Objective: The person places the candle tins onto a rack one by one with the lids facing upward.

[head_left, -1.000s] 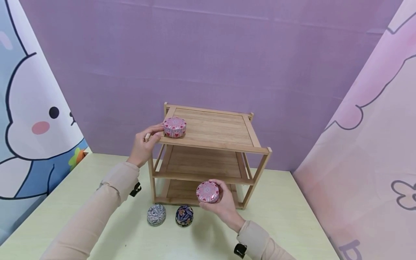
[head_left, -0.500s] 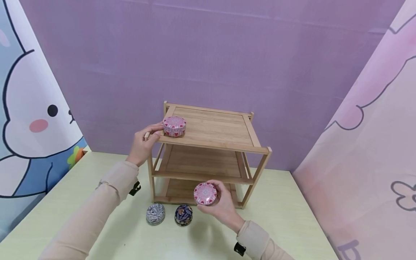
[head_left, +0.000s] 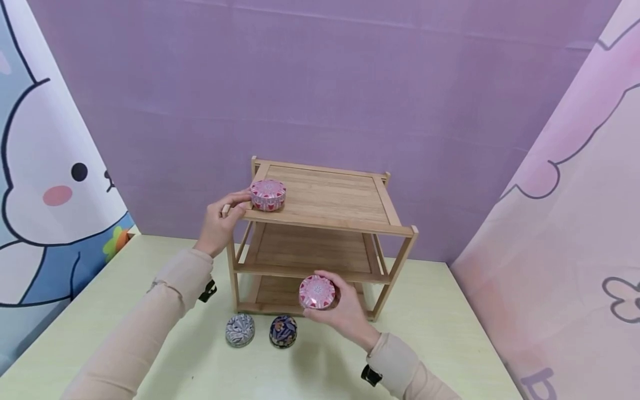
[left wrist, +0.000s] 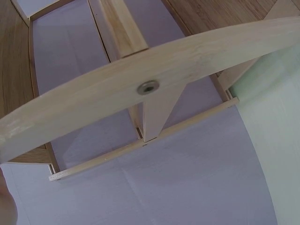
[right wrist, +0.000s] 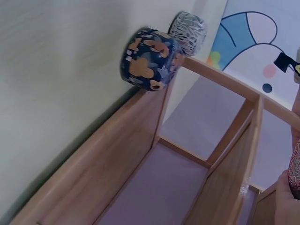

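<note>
My left hand point(head_left: 222, 219) holds the front left corner of a three-tier wooden shelf rack point(head_left: 330, 222), thumb on the front rail. Its fingertips are right at a round pink patterned tin point(head_left: 268, 195), which sits upright on the top tier. In my right hand point(head_left: 345, 311) a second pink patterned tin point(head_left: 317, 292) is gripped between thumb and fingers, lid toward the head camera, in front of the bottom tier. The right wrist view catches part of this tin point(right wrist: 295, 171) at its right edge. The left wrist view shows mostly the rack's side rail point(left wrist: 117, 86).
A grey-white leaf-patterned tin point(head_left: 240, 330) and a dark blue floral tin point(head_left: 283, 331) stand on the pale table point(head_left: 200, 366) before the rack. Behind it rises a purple cloth backdrop point(head_left: 320, 83). Printed cartoon panels point(head_left: 55, 166) flank both sides.
My right hand has shifted slightly left and then a little up with its pink tin. The left hand, the rack and the other tins stay as they were.
</note>
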`<state>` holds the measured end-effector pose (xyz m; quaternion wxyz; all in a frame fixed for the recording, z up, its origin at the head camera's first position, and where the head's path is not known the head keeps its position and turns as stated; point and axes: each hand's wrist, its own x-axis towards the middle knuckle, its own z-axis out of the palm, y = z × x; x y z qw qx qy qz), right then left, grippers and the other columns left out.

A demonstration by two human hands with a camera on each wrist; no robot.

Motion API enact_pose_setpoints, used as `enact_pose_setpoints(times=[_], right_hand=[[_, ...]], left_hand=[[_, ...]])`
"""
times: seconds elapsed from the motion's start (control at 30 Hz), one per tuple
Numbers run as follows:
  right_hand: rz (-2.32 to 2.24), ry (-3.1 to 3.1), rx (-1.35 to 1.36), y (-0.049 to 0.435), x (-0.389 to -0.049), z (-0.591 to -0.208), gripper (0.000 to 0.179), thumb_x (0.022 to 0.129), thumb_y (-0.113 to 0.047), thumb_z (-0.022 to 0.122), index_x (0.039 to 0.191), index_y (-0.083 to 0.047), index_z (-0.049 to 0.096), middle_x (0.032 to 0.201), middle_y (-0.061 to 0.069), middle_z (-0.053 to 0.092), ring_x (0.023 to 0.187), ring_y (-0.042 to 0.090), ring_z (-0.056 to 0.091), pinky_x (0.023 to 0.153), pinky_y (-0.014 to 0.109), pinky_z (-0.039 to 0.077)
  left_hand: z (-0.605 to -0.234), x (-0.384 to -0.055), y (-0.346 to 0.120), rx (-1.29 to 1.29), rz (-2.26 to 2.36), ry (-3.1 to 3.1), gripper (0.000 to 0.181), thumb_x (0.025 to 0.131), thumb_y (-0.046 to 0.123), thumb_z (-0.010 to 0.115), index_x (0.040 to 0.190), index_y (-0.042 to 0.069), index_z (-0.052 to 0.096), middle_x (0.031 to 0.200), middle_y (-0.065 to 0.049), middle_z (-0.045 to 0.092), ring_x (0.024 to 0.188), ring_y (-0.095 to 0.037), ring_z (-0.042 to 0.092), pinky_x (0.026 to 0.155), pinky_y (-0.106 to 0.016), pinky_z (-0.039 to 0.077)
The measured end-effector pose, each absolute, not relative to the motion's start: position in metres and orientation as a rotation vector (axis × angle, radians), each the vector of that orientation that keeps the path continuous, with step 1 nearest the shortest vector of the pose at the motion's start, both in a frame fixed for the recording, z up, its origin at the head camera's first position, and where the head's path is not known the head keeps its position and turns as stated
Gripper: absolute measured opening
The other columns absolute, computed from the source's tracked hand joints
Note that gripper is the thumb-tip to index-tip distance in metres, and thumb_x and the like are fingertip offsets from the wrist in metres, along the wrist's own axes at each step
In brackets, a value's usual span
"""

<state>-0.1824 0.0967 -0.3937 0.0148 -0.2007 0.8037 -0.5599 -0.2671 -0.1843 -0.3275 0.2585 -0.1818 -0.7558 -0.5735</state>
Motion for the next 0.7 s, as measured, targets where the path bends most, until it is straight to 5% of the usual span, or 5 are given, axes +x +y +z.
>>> enact_pose_setpoints(times=[0.27,0.7], right_hand=[[-1.765,2.550,-0.647,0.099,-0.189,-0.375,0.070,0.062,-0.012,0.082,0.125,-0.010,0.051,0.118,0.009,0.057,0.105,0.021,0.056,0.086,0.024,0.049],[-1.749,2.505,-0.768,0.100,-0.199,-0.338,0.064,0.066,-0.012,0.079,0.124,-0.015,0.051,0.118,0.007,0.056,0.105,0.020,0.056,0.088,0.029,0.050]], left_hand=[[-0.329,-0.269,-0.184,-0.498,-1.561,-2.048,0.027,0.090,0.015,0.052,0.111,0.000,0.062,0.129,-0.010,0.054,0.124,-0.022,0.046,0.102,-0.013,0.035],[-0.330,-0.271,-0.185,-0.492,-1.562,-2.037,0.028,0.089,0.009,0.050,0.112,-0.001,0.061,0.129,-0.013,0.054,0.123,-0.024,0.046,0.100,-0.012,0.036]])
